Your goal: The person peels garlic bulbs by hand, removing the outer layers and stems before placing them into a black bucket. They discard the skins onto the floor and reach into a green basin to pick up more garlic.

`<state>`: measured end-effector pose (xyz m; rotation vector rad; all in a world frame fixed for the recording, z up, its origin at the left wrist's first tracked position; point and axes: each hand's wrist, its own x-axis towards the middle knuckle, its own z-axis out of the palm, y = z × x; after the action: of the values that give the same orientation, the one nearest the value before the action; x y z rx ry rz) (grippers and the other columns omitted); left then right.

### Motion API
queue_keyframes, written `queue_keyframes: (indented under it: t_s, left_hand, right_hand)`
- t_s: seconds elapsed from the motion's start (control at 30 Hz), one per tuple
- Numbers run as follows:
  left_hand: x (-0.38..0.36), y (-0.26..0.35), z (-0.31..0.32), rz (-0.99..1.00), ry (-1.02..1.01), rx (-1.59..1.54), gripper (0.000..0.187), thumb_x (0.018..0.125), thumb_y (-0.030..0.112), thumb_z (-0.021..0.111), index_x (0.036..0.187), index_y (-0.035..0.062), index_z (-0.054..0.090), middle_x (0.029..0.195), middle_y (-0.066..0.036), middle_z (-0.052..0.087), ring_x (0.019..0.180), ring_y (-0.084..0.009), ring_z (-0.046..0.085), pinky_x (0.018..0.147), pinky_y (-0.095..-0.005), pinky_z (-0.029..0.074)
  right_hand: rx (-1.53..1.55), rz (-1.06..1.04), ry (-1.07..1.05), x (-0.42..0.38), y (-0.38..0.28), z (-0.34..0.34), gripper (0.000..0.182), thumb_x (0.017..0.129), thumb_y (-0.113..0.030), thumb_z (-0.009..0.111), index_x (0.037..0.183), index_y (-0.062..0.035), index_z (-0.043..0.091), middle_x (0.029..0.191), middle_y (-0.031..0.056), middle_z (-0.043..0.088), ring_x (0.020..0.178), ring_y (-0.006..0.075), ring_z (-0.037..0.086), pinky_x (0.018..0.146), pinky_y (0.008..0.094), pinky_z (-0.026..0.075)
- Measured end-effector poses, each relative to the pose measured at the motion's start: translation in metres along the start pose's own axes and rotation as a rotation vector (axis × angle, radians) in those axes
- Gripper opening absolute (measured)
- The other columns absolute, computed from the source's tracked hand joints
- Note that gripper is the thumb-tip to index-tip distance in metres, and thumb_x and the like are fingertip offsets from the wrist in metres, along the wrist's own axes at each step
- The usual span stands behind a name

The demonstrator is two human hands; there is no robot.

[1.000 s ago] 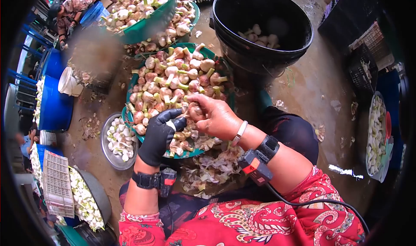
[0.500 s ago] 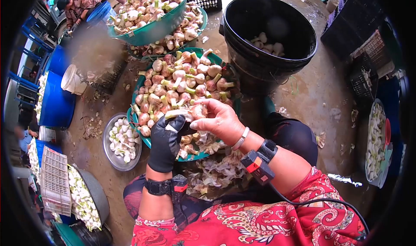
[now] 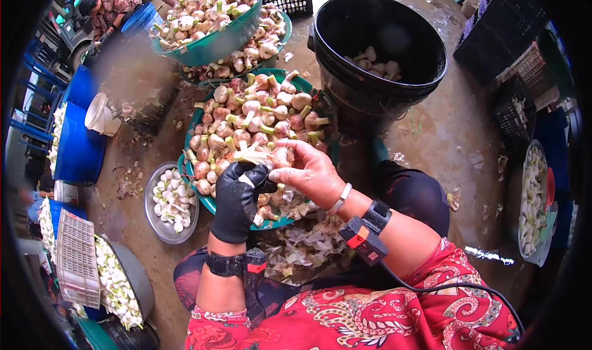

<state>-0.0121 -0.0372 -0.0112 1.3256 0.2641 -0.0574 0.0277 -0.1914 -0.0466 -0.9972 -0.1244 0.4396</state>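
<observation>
My left hand (image 3: pixel 235 201), in a black glove, is closed around the stem end of a garlic bulb (image 3: pixel 281 157). A small pale piece shows at its fingers; what it is I cannot make out. My bare right hand (image 3: pixel 313 172) pinches the same bulb at its root end between thumb and fingers. Strips of pale skin stand out along the stem. Just below the bulb is a green basin (image 3: pixel 186 141) heaped with unpeeled garlic (image 3: pixel 250 107). Loose garlic skins (image 3: pixel 308 244) lie between my knees.
A metal bowl (image 3: pixel 150 211) of peeled garlic stands left of the basin. At the back right is a black bucket (image 3: pixel 376 97) with some bulbs inside. Another piled green basin (image 3: pixel 213 48) is behind. A person (image 3: pixel 117 11) works at far left.
The view has shifted slightly. Both hands keep their hold on the garlic bulb, and the skin along its stem looks more spread out.
</observation>
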Motion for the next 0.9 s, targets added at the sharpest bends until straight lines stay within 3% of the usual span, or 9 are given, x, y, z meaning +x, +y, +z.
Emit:
queue_keyframes:
  t_s: [0.17,0.3,0.53,0.6,0.63,0.7,0.73,0.83,0.9]
  left_hand:
    - [0.001,-0.002,-0.008,0.024,-0.036,0.131,0.022,0.085,0.005,0.061,0.105,-0.0032,0.063,0.090,-0.006,0.067,0.075,-0.0119,0.063,0.070,-0.0258,0.051]
    - [0.000,-0.007,-0.015,0.096,-0.027,0.195,0.024,0.085,0.002,0.061,0.108,-0.0033,0.063,0.096,-0.006,0.068,0.081,-0.0121,0.063,0.073,-0.0263,0.051]
    - [-0.004,-0.006,-0.003,0.082,-0.035,-0.002,0.025,0.087,0.003,0.060,0.112,-0.0030,0.060,0.104,-0.008,0.065,0.091,-0.0148,0.063,0.079,-0.0290,0.052]
    - [-0.003,-0.008,-0.004,0.079,-0.041,-0.012,0.023,0.088,0.003,0.060,0.109,-0.0029,0.062,0.107,-0.009,0.064,0.094,-0.0151,0.062,0.080,-0.0294,0.052]
    - [0.000,-0.007,-0.006,0.335,-0.103,0.411,0.021,0.087,0.003,0.061,0.108,-0.0027,0.063,0.105,-0.009,0.065,0.093,-0.0148,0.062,0.080,-0.0292,0.052]
    - [0.008,-0.007,-0.015,0.788,-0.197,1.110,0.018,0.085,0.002,0.063,0.102,-0.0017,0.065,0.097,-0.007,0.067,0.091,-0.0135,0.062,0.079,-0.0280,0.051]
    - [0.007,-0.008,-0.014,0.787,-0.198,1.108,0.018,0.085,0.002,0.063,0.102,-0.0017,0.065,0.097,-0.007,0.067,0.091,-0.0135,0.062,0.079,-0.0280,0.051]
    - [-0.006,0.005,0.002,0.079,-0.064,0.270,0.017,0.083,0.001,0.065,0.100,-0.0006,0.066,0.095,-0.006,0.067,0.086,-0.0127,0.062,0.076,-0.0268,0.050]
    - [-0.005,0.000,-0.005,0.117,-0.068,0.357,0.017,0.083,0.001,0.065,0.100,-0.0010,0.065,0.096,-0.005,0.067,0.086,-0.0122,0.062,0.076,-0.0267,0.050]
  right_hand:
    - [0.007,0.132,0.026,-0.002,-0.012,0.001,0.036,0.094,-0.040,0.056,0.104,-0.0047,0.056,0.080,0.0032,0.059,0.067,0.0104,0.057,0.055,0.0218,0.047]
    - [0.216,0.446,-0.007,0.003,-0.018,-0.007,0.033,0.092,-0.037,0.058,0.100,-0.0053,0.058,0.083,0.0057,0.061,0.066,0.0141,0.060,0.053,0.0234,0.048]
    - [0.237,0.352,-0.105,0.001,-0.017,-0.007,0.031,0.090,-0.034,0.062,0.101,-0.0052,0.058,0.086,0.0060,0.062,0.068,0.0119,0.059,0.054,0.0224,0.048]
    - [0.009,0.194,-0.185,0.000,-0.020,-0.004,0.032,0.086,-0.024,0.068,0.108,-0.0043,0.056,0.089,0.0050,0.062,0.070,0.0097,0.057,0.057,0.0234,0.049]
    - [-0.054,0.092,0.011,-0.008,-0.022,0.009,0.037,0.081,-0.015,0.073,0.111,-0.0042,0.053,0.089,0.0037,0.061,0.071,0.0076,0.056,0.057,0.0233,0.048]
    - [-0.174,-0.053,-0.012,-0.003,-0.008,0.002,0.043,0.082,-0.012,0.070,0.118,-0.0035,0.048,0.094,0.0032,0.060,0.073,0.0070,0.056,0.058,0.0224,0.049]
    - [-0.291,-0.198,-0.038,-0.002,-0.009,0.002,0.049,0.083,-0.009,0.068,0.125,-0.0028,0.043,0.098,0.0027,0.060,0.076,0.0065,0.057,0.059,0.0215,0.049]
    - [-0.160,0.150,-0.058,-0.007,-0.023,-0.007,0.031,0.087,-0.024,0.061,0.111,-0.0052,0.054,0.085,0.0038,0.062,0.064,0.0090,0.058,0.051,0.0230,0.046]
    - [0.077,0.440,-0.062,-0.005,-0.024,-0.007,0.033,0.092,-0.037,0.048,0.095,-0.0075,0.061,0.072,0.0034,0.062,0.052,0.0121,0.057,0.042,0.0244,0.042]
